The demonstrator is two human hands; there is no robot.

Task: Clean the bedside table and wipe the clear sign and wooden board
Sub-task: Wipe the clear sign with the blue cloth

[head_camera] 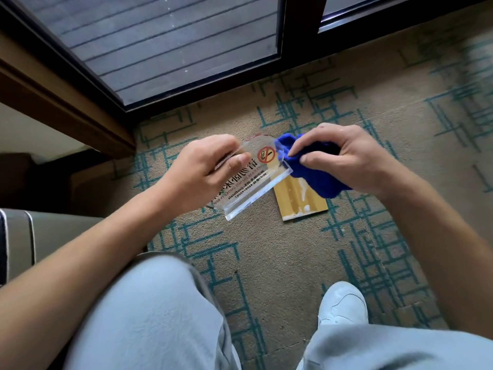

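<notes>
My left hand (205, 169) grips a clear acrylic sign (256, 182) with a red no-smoking symbol and dark printed text, held tilted above the carpet. My right hand (344, 156) pinches a bunched blue cloth (317, 174) against the sign's right end. Under the sign and cloth, a yellowish wooden board (298, 201) lies flat on the carpet with white marks along its near edge. The board's far part is hidden behind the sign and cloth.
Patterned tan and teal carpet (266, 249) covers the floor. A dark-framed glass door (170, 49) is ahead. Wooden furniture (53, 102) stands at the left, a padded seat edge (24, 236) below it. My knees and a white shoe (344, 303) are below.
</notes>
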